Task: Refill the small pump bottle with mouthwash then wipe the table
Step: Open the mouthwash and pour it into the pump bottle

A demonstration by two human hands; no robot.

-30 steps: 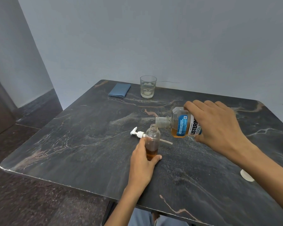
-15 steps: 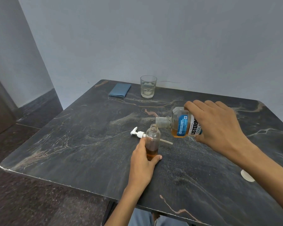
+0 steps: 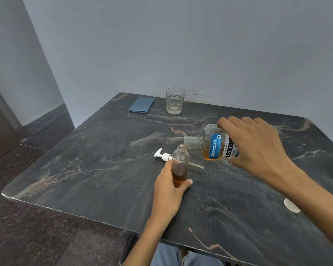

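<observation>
A small clear pump bottle (image 3: 179,164) stands upright on the dark marble table (image 3: 96,162), uncapped, with amber liquid in its lower part. My left hand (image 3: 170,186) grips it near the base. My right hand (image 3: 256,148) holds the mouthwash bottle (image 3: 212,144) tipped on its side, its open neck just above the small bottle's mouth. The white pump head (image 3: 162,156) with its tube lies on the table behind the small bottle. A folded blue cloth (image 3: 141,105) lies at the far left of the table.
A drinking glass (image 3: 175,100) with a little clear liquid stands at the table's far edge. A white cap (image 3: 291,205) lies near my right forearm. A grey wall runs behind the table and dark floor lies to the left.
The amber liquid in the small bottle has risen slightly. Both hands have held nearly still.
</observation>
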